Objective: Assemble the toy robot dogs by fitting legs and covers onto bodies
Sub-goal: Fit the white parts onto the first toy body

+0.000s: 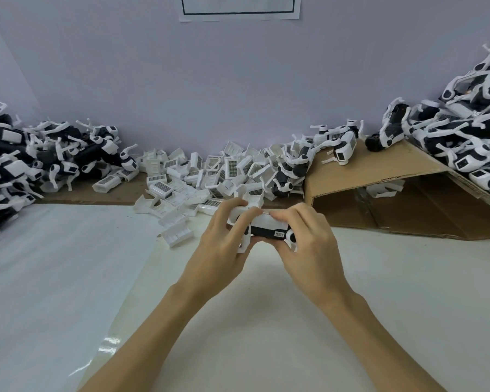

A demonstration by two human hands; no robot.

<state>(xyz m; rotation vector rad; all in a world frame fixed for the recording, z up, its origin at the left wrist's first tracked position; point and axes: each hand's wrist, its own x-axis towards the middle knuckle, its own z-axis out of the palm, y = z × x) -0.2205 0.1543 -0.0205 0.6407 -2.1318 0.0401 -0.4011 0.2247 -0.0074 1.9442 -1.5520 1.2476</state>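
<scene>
A black-and-white toy dog body is held above the table's middle between both hands. My left hand grips its left end, fingers curled over the top. My right hand grips the right end, thumb and fingers pressing on a white cover that lies on top of the body. A white leg joint shows at the body's right end, and a white leg hangs at the left. The underside is hidden by my palms.
A heap of loose white covers lies just behind my hands. Piles of toy dogs sit at the far left and on a cardboard flap at the right. A lilac wall stands behind.
</scene>
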